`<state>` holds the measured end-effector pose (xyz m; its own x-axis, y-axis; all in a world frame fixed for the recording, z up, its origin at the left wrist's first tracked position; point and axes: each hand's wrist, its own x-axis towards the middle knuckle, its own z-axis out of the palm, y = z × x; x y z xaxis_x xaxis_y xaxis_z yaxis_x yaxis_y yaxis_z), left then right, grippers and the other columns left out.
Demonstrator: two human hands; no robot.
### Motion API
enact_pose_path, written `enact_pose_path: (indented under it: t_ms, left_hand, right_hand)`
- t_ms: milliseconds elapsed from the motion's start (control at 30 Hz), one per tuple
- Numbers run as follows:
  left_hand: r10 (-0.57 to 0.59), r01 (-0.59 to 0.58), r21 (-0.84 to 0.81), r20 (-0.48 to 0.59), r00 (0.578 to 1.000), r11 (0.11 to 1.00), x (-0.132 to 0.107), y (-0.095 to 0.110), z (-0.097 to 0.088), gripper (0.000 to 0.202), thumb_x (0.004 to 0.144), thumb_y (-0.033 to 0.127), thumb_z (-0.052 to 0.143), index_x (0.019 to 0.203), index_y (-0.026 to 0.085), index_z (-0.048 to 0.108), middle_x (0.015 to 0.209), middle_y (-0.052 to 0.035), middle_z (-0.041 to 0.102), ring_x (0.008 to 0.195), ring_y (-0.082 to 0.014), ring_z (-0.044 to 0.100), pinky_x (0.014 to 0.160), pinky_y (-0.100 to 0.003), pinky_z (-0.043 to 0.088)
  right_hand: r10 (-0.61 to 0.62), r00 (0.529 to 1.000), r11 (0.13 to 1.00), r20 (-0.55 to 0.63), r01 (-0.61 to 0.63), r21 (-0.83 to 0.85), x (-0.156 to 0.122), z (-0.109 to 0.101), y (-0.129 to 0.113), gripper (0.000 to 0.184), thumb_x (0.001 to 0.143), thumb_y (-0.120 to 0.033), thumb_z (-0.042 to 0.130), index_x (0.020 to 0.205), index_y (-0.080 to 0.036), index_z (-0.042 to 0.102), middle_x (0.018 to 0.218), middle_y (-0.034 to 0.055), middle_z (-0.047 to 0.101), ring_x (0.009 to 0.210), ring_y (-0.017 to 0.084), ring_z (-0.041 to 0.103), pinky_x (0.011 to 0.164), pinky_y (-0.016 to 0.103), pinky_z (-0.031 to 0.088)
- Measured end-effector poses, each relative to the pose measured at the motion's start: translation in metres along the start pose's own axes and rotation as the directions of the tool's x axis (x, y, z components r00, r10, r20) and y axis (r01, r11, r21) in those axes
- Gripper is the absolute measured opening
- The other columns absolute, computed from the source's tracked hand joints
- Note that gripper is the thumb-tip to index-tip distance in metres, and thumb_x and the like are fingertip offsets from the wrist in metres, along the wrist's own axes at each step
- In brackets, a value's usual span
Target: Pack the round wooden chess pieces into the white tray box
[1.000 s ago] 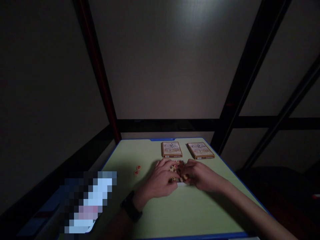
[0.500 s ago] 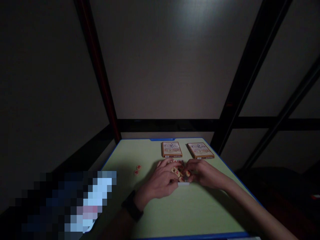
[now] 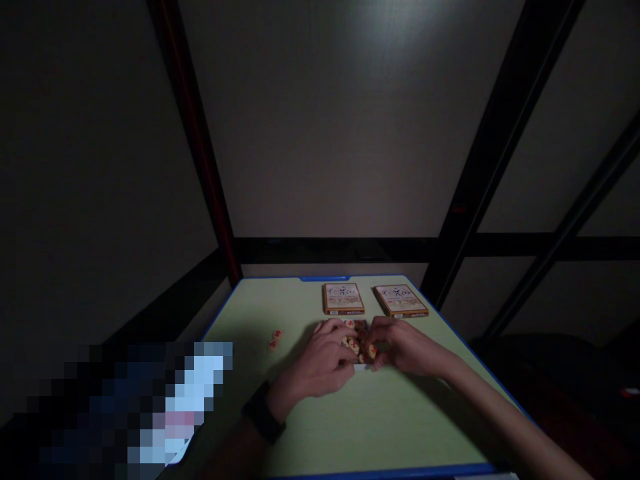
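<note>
A small shallow box point(image 3: 361, 367) with a white front edge lies on the table, filled with round wooden Chinese chess pieces point(image 3: 354, 345) marked in red. My left hand point(image 3: 325, 357), with a dark band at the wrist, spans the left side of the box, its fingers curved over the rim and the pieces. From the right, my right hand point(image 3: 400, 347) reaches in with curled fingers, a piece point(image 3: 371, 351) between thumb and forefinger. My fingers hide parts of the box. Farther left, a couple of loose pieces point(image 3: 275, 339) rest on the tabletop.
The pale green table point(image 3: 320, 433) has a blue rim. Two flat printed boxes stand toward the far edge, a left box point(image 3: 343, 298) and a right box point(image 3: 401, 301). A blurred-out bright patch point(image 3: 195, 393) covers the lower left. A wall point(image 3: 340, 133) rises behind the table.
The fingers of my right hand have shifted slightly, and the pieces in the box lie differently, with one now showing near the far edge. My left hand has barely moved.
</note>
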<state>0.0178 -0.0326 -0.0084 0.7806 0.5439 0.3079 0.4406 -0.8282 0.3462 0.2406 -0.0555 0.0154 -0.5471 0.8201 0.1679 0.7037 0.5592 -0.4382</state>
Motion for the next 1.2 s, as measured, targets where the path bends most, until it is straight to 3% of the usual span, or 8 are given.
enact_pose_path:
  t_ms: [367, 600, 1000, 1200]
  left_hand:
    - [0.025, -0.024, -0.017, 0.013, 1.0, 1.0, -0.001, 0.003, 0.006, 0.04, 0.083, 0.016, 0.055, 0.11, 0.04, 0.072, 0.122, 0.0032, 0.064, 0.123, -0.0235, 0.043, 0.105, -0.045, 0.035]
    - [0.006, -0.006, -0.009, 0.037, 0.999, 1.0, 0.0, 0.004, 0.005, 0.04, 0.083, 0.016, 0.055, 0.111, 0.039, 0.072, 0.124, 0.0022, 0.063, 0.124, -0.0239, 0.043, 0.106, -0.045, 0.034]
    - [0.009, -0.009, 0.005, 0.012, 1.0, 1.0, -0.001, 0.003, 0.009, 0.034, 0.082, 0.017, 0.056, 0.106, 0.033, 0.073, 0.121, 0.0001, 0.062, 0.123, -0.0236, 0.044, 0.106, -0.043, 0.034]
    - [0.013, -0.013, 0.012, 0.008, 1.0, 1.0, 0.0, 0.004, 0.008, 0.029, 0.082, 0.02, 0.057, 0.105, 0.029, 0.072, 0.117, -0.0026, 0.062, 0.122, -0.0246, 0.045, 0.107, -0.044, 0.034]
  right_hand:
    - [-0.041, 0.996, 0.999, 0.079, 0.039, 0.026, 0.01, 0.01, 0.01, 0.017, 0.068, -0.009, 0.08, 0.081, -0.019, 0.075, 0.088, 0.0009, 0.066, 0.08, 0.014, 0.06, 0.073, 0.025, 0.042]
    - [0.001, 0.985, 1.0, 0.174, 0.001, -0.012, 0.017, 0.01, 0.013, 0.02, 0.064, -0.012, 0.084, 0.081, -0.02, 0.077, 0.084, -0.0004, 0.068, 0.076, 0.014, 0.061, 0.069, 0.025, 0.04]
    - [-0.033, 0.985, 0.999, 0.172, 0.037, -0.024, 0.018, 0.008, 0.007, 0.02, 0.064, -0.009, 0.083, 0.08, -0.019, 0.075, 0.083, 0.0003, 0.068, 0.079, 0.016, 0.061, 0.07, 0.026, 0.042]
    - [0.002, 0.98, 1.0, 0.2, -0.004, 0.011, 0.02, 0.002, 0.002, 0.025, 0.062, -0.005, 0.083, 0.082, -0.018, 0.075, 0.079, -0.0007, 0.068, 0.074, 0.014, 0.061, 0.067, 0.025, 0.041]
